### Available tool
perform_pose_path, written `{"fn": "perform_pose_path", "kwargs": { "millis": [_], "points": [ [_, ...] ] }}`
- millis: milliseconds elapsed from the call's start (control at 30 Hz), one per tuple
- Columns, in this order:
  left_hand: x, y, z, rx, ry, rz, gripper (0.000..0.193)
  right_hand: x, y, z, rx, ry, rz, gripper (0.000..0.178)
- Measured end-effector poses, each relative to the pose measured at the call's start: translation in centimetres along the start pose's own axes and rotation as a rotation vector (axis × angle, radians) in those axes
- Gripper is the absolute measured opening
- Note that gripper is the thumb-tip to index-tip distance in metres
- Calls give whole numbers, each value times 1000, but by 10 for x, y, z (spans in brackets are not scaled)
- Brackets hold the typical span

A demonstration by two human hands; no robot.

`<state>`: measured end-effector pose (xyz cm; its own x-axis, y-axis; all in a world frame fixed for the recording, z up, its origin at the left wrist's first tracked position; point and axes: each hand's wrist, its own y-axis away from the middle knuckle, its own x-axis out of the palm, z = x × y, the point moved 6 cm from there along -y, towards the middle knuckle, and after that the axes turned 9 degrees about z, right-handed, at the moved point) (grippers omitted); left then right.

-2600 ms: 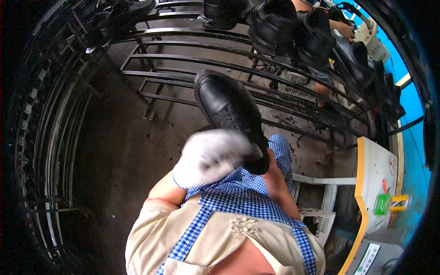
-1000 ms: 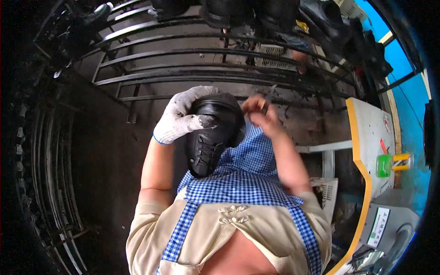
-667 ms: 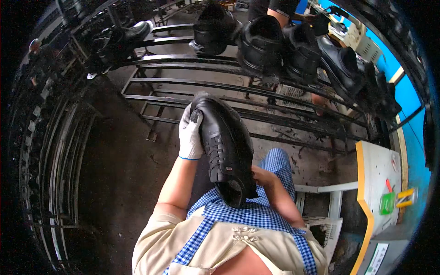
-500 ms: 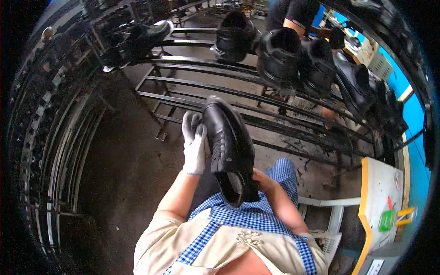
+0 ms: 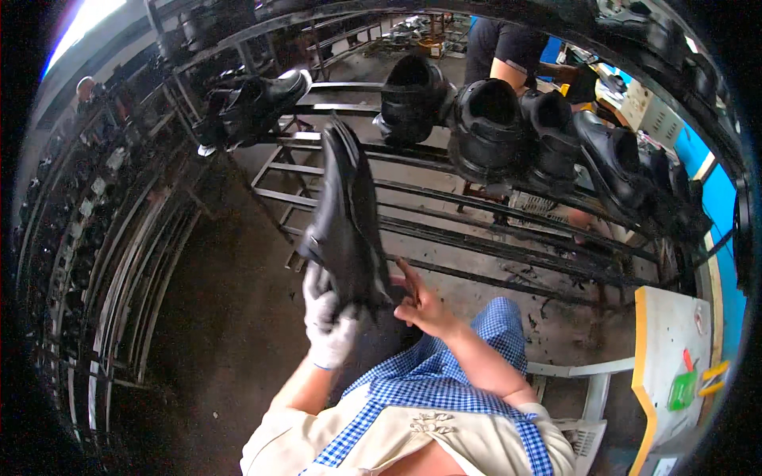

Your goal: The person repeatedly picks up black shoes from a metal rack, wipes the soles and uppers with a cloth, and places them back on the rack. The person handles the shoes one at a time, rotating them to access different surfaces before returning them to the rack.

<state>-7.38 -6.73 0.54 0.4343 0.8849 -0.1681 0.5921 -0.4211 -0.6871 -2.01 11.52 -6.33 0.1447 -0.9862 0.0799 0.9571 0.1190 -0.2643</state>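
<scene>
A black leather shoe [image 5: 343, 214] stands tilted in front of me, toe up and away, its side turned to me. My left hand [image 5: 329, 321], in a white glove, is closed around its heel end from below. My bare right hand [image 5: 425, 305] is just right of the heel, index finger stretched out and thumb apart from it. Nothing shows between those fingers. Whether a fingertip touches the shoe I cannot tell. The shoe's opening is hidden from this side.
Ahead is a black metal rack [image 5: 476, 210] with several black shoes [image 5: 490, 131] on its upper rails. More racks [image 5: 131, 317] line the left. A white board with a yellow edge [image 5: 663, 357] stands at the right. Beyond the rack a person [image 5: 508, 47] in dark clothes stands.
The shoe has swung up and left, turning its side to me. My left hand has shifted from beside its front to the heel. My right hand has let go of the heel end.
</scene>
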Motion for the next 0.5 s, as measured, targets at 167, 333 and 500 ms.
{"fn": "perform_pose_path", "kwargs": {
  "millis": [167,333,500],
  "points": [
    [-53,-125,-15,142,-623,70,49,-1,34,-3,-10,289,-97,80],
    [-91,-264,14,125,-740,72,43,-5,66,-26,189,354,-191,66],
    [-100,-325,36,210,-969,90,43,-14,88,-76,86,178,-308,58]
  ]
}}
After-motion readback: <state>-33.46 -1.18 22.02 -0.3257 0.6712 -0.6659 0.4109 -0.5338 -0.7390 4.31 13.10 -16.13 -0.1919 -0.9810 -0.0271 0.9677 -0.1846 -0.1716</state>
